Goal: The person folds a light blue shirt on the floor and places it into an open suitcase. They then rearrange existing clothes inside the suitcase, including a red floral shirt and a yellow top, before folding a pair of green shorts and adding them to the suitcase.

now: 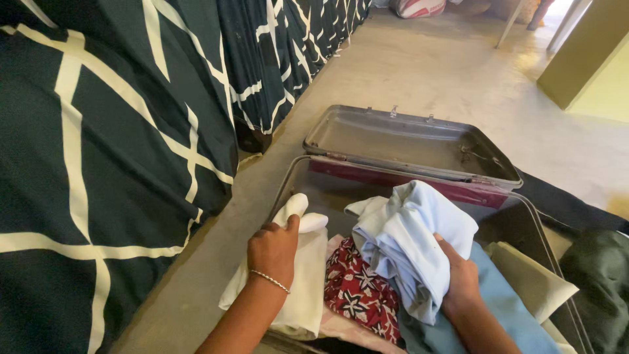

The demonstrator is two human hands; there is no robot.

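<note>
- On the concrete floor (419, 72) sits an open metal trunk (327, 196); its lid (406, 141) is tipped back w/ a dark red edge along the hinge side.
- Your left hand (274, 252) rests on a cream cloth (304, 288) at the trunk's left rim. Fingers curled down onto it, thumb pressing the rolled white end; a thin bead bracelet (270, 280) is round the wrist.
- Your right hand (460, 278) is clenched on a bundled pale blue shirt (409, 242), held up just above the other clothes, approx. mid-trunk.
- Btwn your hands, lower down, lies a red cloth w/ white star flowers (357, 288), touching the cream cloth's edge; a pink piece shows under it.
- Under your right wrist: a flat blue cloth (504, 301), w/ a beige folded piece (534, 278) just beside it at the right rim.
- Left of trunk: dark bedding w/ white crossing lines (111, 151) hangs down to the floor.
- Far right, outside the trunk: dark green fabric (599, 282).
</note>
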